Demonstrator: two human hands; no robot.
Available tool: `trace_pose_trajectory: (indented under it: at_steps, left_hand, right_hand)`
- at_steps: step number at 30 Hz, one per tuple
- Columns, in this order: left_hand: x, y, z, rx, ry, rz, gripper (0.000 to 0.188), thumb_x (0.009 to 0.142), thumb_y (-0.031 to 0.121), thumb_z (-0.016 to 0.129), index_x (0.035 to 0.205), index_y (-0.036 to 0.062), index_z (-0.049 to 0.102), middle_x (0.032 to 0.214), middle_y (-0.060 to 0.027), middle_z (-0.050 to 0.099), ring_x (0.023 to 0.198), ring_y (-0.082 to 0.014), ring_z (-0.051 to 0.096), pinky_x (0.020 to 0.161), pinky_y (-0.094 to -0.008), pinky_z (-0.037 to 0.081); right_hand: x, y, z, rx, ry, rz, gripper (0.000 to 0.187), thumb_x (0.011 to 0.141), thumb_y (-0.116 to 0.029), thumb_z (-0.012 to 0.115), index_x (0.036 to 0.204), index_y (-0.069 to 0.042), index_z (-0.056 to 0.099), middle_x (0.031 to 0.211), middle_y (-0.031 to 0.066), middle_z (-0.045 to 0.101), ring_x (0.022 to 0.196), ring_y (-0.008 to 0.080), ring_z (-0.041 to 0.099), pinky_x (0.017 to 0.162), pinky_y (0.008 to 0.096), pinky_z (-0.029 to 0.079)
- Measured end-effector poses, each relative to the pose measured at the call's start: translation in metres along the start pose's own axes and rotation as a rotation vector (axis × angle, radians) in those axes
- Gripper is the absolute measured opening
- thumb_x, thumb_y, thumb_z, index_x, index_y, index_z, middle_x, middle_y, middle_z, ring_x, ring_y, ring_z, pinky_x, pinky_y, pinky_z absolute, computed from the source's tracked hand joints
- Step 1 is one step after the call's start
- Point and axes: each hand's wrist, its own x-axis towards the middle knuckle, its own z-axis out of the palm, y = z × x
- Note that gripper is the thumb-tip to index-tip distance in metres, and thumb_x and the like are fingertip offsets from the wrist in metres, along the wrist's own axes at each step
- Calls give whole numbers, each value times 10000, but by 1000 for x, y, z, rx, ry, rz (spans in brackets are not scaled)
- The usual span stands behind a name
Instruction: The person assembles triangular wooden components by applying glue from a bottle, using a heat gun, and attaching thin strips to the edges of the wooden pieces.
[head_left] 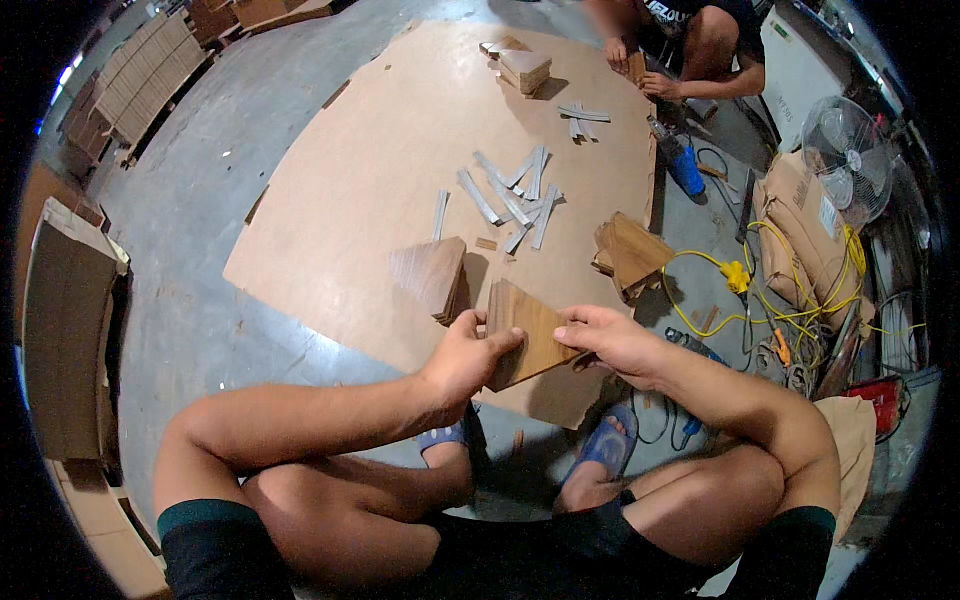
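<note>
Both my hands hold a brown triangular wood piece (534, 340) above the near end of a cardboard sheet. My left hand (474, 350) grips its left edge, thumb on the top face. At its right corner my right hand (610, 342) pinches it between thumb and fingers. Just beyond my left hand stands a stack of triangular wood pieces (430, 275). To the right, a looser pile of similar wood pieces (632, 252) lies by the sheet's edge. Several grey metal-looking strips (510, 200) are scattered past the stacks. What my fingers touch underneath is hidden.
The cardboard sheet (310, 200) covers the grey floor (190, 250). Across it, another person's hands (640, 75) hold a wood piece near another stack (522, 68). On the right are a blue power tool (685, 168), yellow cable (690, 320), paper sacks (805, 225) and a fan (845, 155).
</note>
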Motion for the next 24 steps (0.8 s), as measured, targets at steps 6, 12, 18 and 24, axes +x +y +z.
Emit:
trace_pose_trajectory:
  at_steps: [6,12,18,24]
  left_hand:
    - [-7,-4,-4,111,-84,-83,536,921,224,761,1297,-27,474,1053,-135,673,945,-212,678,782,-329,577]
    - [-5,-12,-8,201,-254,-64,466,917,143,750,1284,-40,528,1147,-135,693,1014,-212,685,872,-344,576]
    - [6,-51,-10,4,-147,-37,425,879,134,711,1234,-42,554,1046,-145,691,854,-183,672,653,-310,544]
    - [-7,-23,-1,213,-77,-136,498,867,161,705,1226,-117,501,1077,-188,672,943,-245,684,793,-340,574]
  right_hand:
    - [18,6,-6,-226,-47,68,390,1008,-315,616,1279,-34,615,1107,40,664,973,122,604,839,288,499]
    - [38,20,-25,-415,-44,-63,428,1005,-380,604,1265,-41,628,1086,62,685,945,161,627,836,331,513]
    - [55,-29,-45,-1377,-38,-298,377,937,-324,624,1245,-107,640,1049,168,721,963,352,697,838,459,559]
    - [112,-96,-98,-1918,-9,-317,283,881,-170,639,1158,-122,672,959,166,726,927,352,707,794,485,563]
